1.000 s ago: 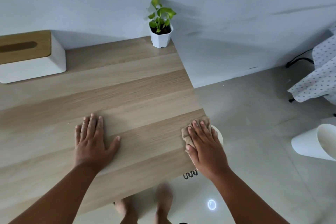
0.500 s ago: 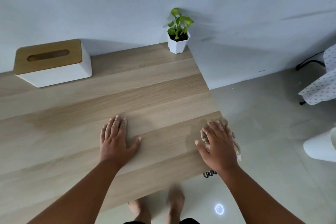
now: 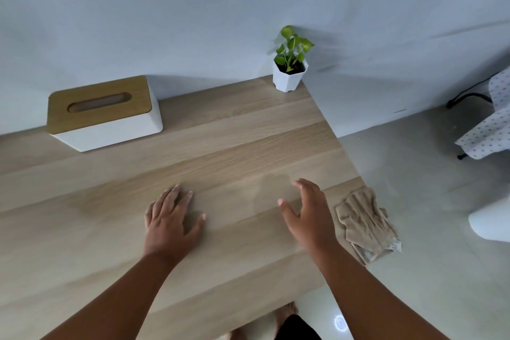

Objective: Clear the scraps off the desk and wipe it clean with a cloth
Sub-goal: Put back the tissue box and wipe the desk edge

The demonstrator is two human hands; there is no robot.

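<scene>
The worktop (image 3: 226, 152) is the biggest thing in front of me, pale wood running from the wall to my waist, and I see no scraps anywhere on the part in view, so I judge the clearing is done. A faint duller patch sits between my two hands, which may be a damp trace of wiping, though I cannot be sure. On the far left by the wall stands the tissue box (image 3: 105, 113), white with a wooden lid, and in the far right corner stands the potted plant (image 3: 289, 74); both are well apart from my hands. The cloth (image 3: 364, 223) lies crumpled at the right edge of the worktop, partly hanging over it, just beside my right wrist and not held. My right hand (image 3: 309, 210) hovers near it with fingers relaxed, its grip released and holding nothing. My left hand (image 3: 171, 215) rests flat on the wood, fingers straight, grip also released. I judge the wiping is over or nearly so; what might remain is the strip around the box, and putting the cloth away.
</scene>
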